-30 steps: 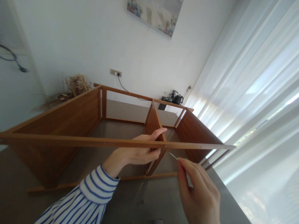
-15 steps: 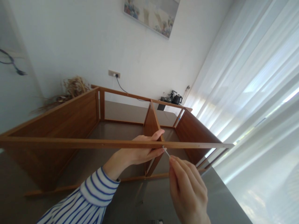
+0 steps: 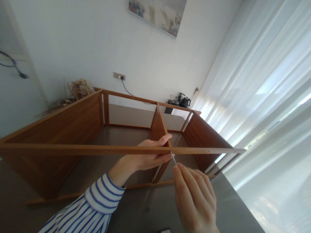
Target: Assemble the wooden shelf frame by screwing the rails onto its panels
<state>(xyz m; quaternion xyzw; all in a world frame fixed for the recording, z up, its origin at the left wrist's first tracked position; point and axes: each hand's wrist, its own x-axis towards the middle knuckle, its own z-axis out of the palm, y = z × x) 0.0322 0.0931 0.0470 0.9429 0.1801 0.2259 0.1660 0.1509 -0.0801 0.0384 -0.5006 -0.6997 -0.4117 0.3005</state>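
A brown wooden shelf frame (image 3: 73, 149) lies on its side on the grey table. My left hand (image 3: 143, 158) reaches under and behind its front rail, gripping the middle shelf board (image 3: 159, 124) where it meets the rail, thumb on the far side and fingers below. My right hand (image 3: 195, 194) is closed around a thin metal hex key (image 3: 173, 158). The key's tip touches the front rail at the joint with the middle board, right beside my left fingertips. Its other end is hidden in my right fist.
A small screw-like piece (image 3: 149, 209) lies on the grey table (image 3: 136, 213), and a dark object (image 3: 165, 230) shows at the bottom edge. Behind the frame are dried plants (image 3: 80, 89), a black kettle (image 3: 185, 102) and a wall socket (image 3: 119, 76). A white curtain (image 3: 267, 97) hangs at right.
My right hand has shifted and turned slightly, and the hex key stands a little steeper at the joint. My left hand keeps its hold; the view has moved slightly.
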